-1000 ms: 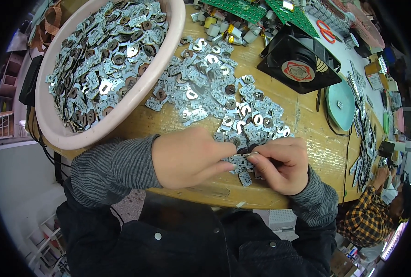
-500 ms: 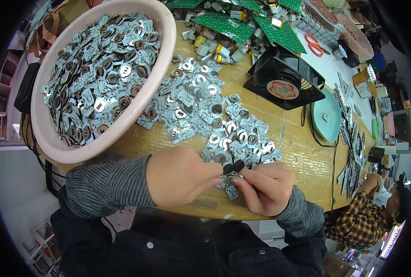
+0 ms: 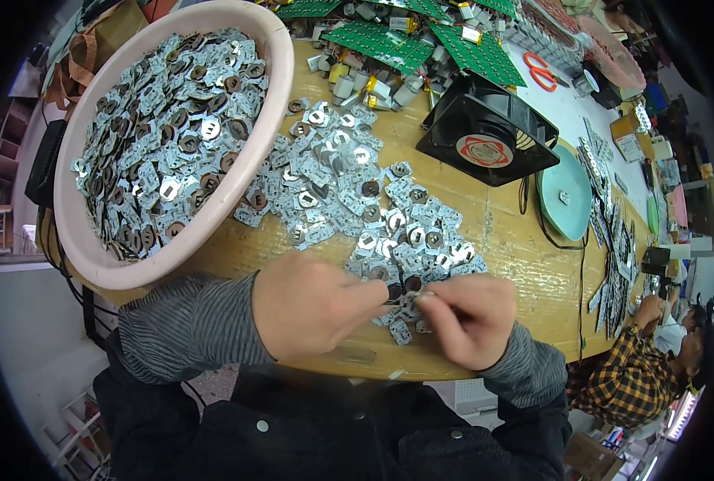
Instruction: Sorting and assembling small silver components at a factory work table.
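Above the near table edge, my left hand (image 3: 313, 305) and my right hand (image 3: 473, 321) are brought close together, fingertips almost meeting. Both are closed in a pinch. Between them is a small circuit board (image 3: 411, 297), held by my right thumb and index finger; it is partly hidden and blurred. What my left fingertips grip is too small to make out. Just beyond my fingers spreads a pile of small pale circuit boards (image 3: 421, 232), many bearing round silver or dark discs. One loose board (image 3: 401, 333) lies near the table edge.
At the left a large pink basin (image 3: 283, 88) brims with similar boards. Beyond the pile stands a black fan (image 3: 493, 132), with a turquoise dish (image 3: 564, 212) beside it. Green circuit panels (image 3: 381, 44), red-handled scissors (image 3: 540, 70) and board strips (image 3: 613, 240) lie farther off. A co-worker (image 3: 637, 369) sits right.
My right fingers have loosened slightly and shifted at the small piece, while my left hand stays nearly in place. The whole view has shifted a little.
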The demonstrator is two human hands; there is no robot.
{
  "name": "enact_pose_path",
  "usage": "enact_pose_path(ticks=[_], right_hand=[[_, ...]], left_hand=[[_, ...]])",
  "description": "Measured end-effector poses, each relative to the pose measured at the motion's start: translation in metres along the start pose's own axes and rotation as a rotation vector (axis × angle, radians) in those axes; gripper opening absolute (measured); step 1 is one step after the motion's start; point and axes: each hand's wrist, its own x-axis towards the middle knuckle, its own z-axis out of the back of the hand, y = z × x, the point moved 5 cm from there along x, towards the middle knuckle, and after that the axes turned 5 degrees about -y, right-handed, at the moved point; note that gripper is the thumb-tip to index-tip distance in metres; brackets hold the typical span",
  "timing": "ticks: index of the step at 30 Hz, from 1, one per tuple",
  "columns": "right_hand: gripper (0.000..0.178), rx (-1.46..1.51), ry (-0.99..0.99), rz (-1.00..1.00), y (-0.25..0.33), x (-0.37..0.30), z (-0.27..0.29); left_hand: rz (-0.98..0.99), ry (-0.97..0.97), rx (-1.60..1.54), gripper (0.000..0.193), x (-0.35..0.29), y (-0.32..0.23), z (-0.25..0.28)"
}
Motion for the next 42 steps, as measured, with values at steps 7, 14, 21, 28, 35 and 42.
enact_pose_path(ticks=[7, 14, 21, 28, 35, 42], right_hand=[[0.013, 0.193, 0.09, -0.228, -0.011, 0.001, -0.003], [0.009, 0.179, 0.08, -0.209, -0.013, -0.001, -0.006], [0.006, 0.092, 0.099, -0.13, -0.01, 0.001, -0.003], [0.008, 0.123, 0.055, -0.202, -0.012, 0.001, -0.007], [0.017, 0.314, 0.046, -0.335, -0.024, 0.0, -0.009], [0.013, 0.065, 0.082, -0.119, -0.019, 0.001, 0.001]], left_hand=[[-0.268, -0.14, 0.453, 0.021, -0.004, -0.012, 0.001], [-0.285, -0.148, 0.456, 0.022, -0.005, -0.011, -0.001], [-0.239, -0.155, 0.439, 0.021, -0.004, -0.013, 0.001], [-0.329, -0.114, 0.441, 0.021, -0.004, -0.012, -0.005], [-0.195, -0.115, 0.314, 0.015, -0.001, -0.009, 0.004], [-0.06, -0.051, 0.059, 0.008, -0.002, -0.003, 0.008]])
